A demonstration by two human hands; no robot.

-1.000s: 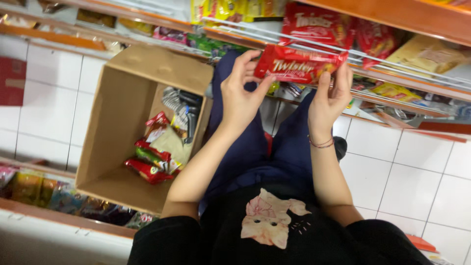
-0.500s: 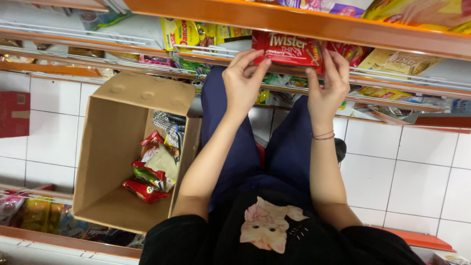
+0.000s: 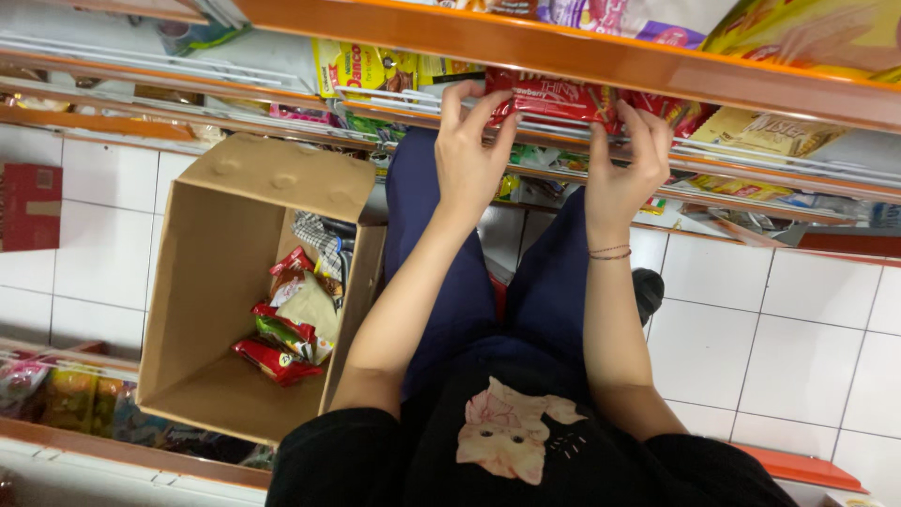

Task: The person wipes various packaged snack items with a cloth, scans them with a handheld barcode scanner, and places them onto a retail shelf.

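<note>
Both hands hold one flat red snack packet (image 3: 556, 99) up against the shelf, just under its orange front edge (image 3: 563, 56). My left hand (image 3: 472, 150) pinches the packet's left end with fingers and thumb. My right hand (image 3: 627, 164) grips the right end; a thin bracelet circles that wrist. The packet's upper part is partly hidden behind the orange edge. More red packets (image 3: 666, 111) lie to its right on the same shelf.
An open cardboard box (image 3: 197, 282) stands on the white tiled floor at my left, holding several red, green and beige snack packs (image 3: 291, 324). Yellow packs (image 3: 361, 70) fill the shelf at left. A lower shelf with goods (image 3: 56, 394) runs along the bottom left.
Both hands have lifted the red packet up and in toward the shelf; its top now slips behind the orange edge. The view has tilted slightly down.
</note>
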